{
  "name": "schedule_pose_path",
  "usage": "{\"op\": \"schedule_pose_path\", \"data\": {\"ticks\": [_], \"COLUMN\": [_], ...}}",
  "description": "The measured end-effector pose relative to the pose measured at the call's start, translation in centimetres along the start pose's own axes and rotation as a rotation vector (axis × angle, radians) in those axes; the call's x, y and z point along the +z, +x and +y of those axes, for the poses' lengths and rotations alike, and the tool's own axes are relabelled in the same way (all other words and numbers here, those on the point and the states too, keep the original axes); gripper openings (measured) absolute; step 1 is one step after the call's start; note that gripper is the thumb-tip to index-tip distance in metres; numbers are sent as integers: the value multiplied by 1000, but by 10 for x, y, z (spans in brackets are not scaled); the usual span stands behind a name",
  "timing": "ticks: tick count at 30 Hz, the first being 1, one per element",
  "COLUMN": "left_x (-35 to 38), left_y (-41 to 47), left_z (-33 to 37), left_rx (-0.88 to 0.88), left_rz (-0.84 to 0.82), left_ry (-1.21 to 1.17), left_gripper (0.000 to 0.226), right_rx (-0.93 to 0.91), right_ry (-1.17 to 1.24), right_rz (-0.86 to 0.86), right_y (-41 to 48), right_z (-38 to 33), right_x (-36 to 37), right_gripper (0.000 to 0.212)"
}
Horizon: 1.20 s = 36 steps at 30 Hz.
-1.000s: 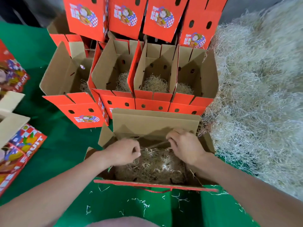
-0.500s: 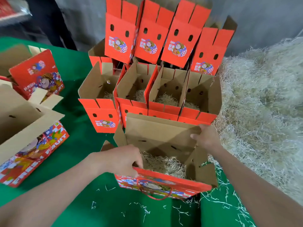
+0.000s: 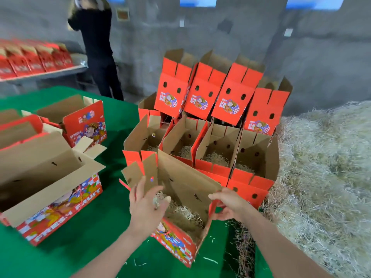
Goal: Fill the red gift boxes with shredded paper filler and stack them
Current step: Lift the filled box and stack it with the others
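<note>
Step in hand: I judge the held box has enough filler and must now go to the stack.
Held box: at the centre of the view, open on top and askew. I cannot tell if its low corner touches the green table.
Filler in it: a thin nest of shredded paper lies on the bottom.
Left hand: the fingers are straight and a little apart, laid against the box's left end and gripping nothing.
Right hand: the thumb and fingers pinch the red flap at the box's right end.
Stack: at 12 to 1 o'clock from the held box, with a lower row of open boxes holding filler and an upper row leaning back on it.
Loose pile: at 3 o'clock, just beside the stack.
Doing it well: curl the left fingers round the end wall too, because a flap alone bends. Make the box level so the nest does not slide, then set it square against the lower row.
Risk: a push on the leaning upper row may tip it.
Also there: empty boxes at 9 o'clock and another person far off at 11 o'clock.
</note>
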<state>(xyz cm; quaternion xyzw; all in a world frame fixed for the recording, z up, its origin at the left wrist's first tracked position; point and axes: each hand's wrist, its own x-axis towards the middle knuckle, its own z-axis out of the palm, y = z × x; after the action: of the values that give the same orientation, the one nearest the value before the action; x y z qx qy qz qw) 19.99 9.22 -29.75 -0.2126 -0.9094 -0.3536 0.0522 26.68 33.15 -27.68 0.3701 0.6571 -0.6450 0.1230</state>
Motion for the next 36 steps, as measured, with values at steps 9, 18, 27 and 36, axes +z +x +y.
{"op": "schedule_pose_path", "data": {"ticks": [9,18,27,36], "left_x": [-20,-70,-82,-54], "left_y": [36,86,166,211], "left_z": [65,208,291,339], "left_rx": [649,1088,1264,836], "left_rz": [186,512,664,344], "left_ry": [487,296,349,-240], "left_gripper": [66,56,56,39], "right_rx": [-404,-662,-791,-826], "right_ry": [-479,-167,360,704], "right_rz": [278,341,550,633], "right_y": [-13,-94,-132,-125], "right_z": [-23,-97,-135,-146], "right_x": [14,-68,-103,-128], "right_gripper": [18,25,6,10]}}
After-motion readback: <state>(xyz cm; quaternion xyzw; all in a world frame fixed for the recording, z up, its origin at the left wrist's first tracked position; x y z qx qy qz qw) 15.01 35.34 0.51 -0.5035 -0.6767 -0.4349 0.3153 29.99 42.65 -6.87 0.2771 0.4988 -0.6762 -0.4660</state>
